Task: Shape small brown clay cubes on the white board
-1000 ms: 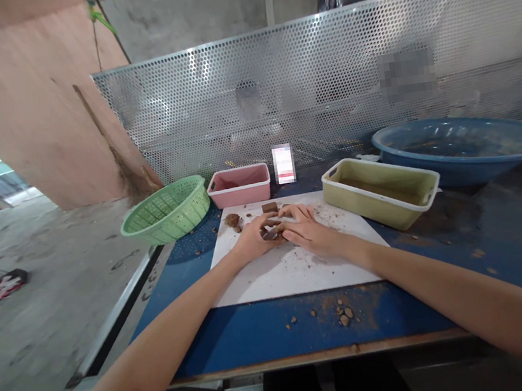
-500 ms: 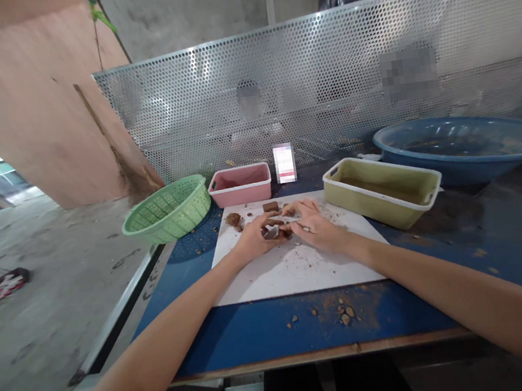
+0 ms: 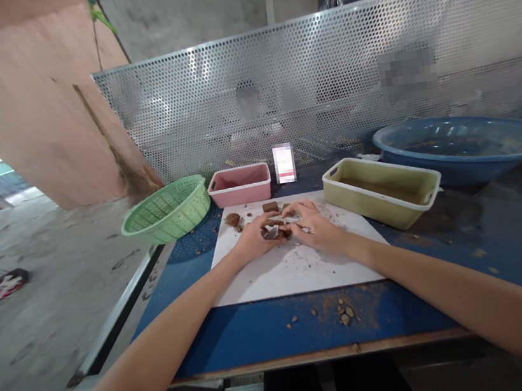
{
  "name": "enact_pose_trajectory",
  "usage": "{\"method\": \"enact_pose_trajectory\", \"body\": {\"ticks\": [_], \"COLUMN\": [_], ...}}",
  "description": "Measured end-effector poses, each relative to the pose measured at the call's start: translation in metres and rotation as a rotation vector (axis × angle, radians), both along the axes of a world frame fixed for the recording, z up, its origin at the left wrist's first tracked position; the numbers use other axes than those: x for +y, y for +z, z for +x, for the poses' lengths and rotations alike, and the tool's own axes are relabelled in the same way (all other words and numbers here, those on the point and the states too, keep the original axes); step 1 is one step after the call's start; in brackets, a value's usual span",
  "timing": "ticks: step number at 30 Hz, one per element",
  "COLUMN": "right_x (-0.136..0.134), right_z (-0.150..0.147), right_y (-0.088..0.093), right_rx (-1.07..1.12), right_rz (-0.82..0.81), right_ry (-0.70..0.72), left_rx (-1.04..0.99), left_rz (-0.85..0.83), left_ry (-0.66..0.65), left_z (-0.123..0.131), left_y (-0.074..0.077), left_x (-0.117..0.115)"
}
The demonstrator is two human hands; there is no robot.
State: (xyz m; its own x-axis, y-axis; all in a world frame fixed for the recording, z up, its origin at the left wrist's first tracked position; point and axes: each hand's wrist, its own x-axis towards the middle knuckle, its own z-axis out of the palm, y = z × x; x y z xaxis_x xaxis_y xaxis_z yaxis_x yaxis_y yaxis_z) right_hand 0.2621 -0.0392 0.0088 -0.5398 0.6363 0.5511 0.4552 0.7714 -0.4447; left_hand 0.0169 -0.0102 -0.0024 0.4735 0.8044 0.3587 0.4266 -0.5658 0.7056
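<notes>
My left hand (image 3: 253, 240) and my right hand (image 3: 315, 225) meet over a white board (image 3: 281, 276). Both have their fingers curled around a brown, earthy clay piece (image 3: 285, 231), which they largely cover. Against my left palm shows a small greyish-white patch that I cannot identify. Just behind the fingers lies a brown rectangular block (image 3: 270, 208). A rough brown clod (image 3: 232, 220) rests at the board's far left, apart from the hands. Small brown crumbs are scattered around my fingers.
Along the back stand a green basket (image 3: 171, 210), a pink bin (image 3: 241, 194) and a light, blurred-out upright card (image 3: 284, 163). A yellow-green bin (image 3: 381, 196) and a big blue basin (image 3: 468, 158) are at right. Pebbles (image 3: 347, 315) lie near the blue table's (image 3: 241, 339) front edge.
Hardly anything differs. Both hands stay around the clay piece in the same place, with at most a tiny shift of the fingers.
</notes>
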Motion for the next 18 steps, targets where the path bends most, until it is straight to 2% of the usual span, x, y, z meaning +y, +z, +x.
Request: {"method": "enact_pose_trajectory", "body": {"ticks": [3, 7, 12, 18], "right_x": [0.0008, 0.0014, 0.0016, 0.0051], "right_z": [0.0005, -0.0005, -0.0006, 0.0006], "right_y": [0.0009, 0.0005, -0.0018, -0.0064], "right_rx": [-0.007, -0.006, -0.002, -0.026], "right_rz": [-0.007, 0.009, 0.034, 0.060], "right_ry": [0.047, -0.006, 0.020, -0.038], "left_rx": [-0.005, 0.007, 0.015, 0.000], "left_rz": [-0.009, -0.008, 0.001, -0.015], "left_ry": [0.010, 0.009, -0.005, -0.001], "left_z": [0.0008, 0.0004, -0.0011, 0.0001], "left_y": [0.0012, 0.0013, -0.0012, 0.0027], "left_x": [-0.0011, -0.0008, 0.0012, -0.0019]}}
